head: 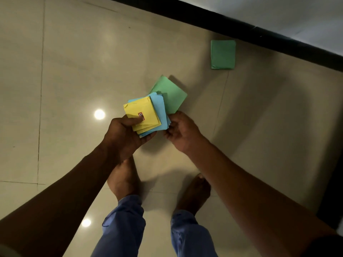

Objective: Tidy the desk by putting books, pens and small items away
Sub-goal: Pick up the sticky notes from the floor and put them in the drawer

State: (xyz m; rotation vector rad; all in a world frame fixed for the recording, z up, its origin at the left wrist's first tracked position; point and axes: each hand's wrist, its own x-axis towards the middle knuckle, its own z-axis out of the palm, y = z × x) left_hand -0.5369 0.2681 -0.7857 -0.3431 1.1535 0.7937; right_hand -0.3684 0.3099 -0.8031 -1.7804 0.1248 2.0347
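We stand over the tiled floor [74, 71], paper squares [148, 115] fanned between both hands: light, floppy, prob. slippery, best held by the edges. Left hand [128, 134] clamps stack w/ thumb on top; right hand [181, 132] pinches green sheet's [170, 93] corner. Another green square [222, 54] lies apart.

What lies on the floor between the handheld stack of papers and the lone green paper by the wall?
Head view: only bare tile floor separates the stack from the green paper.
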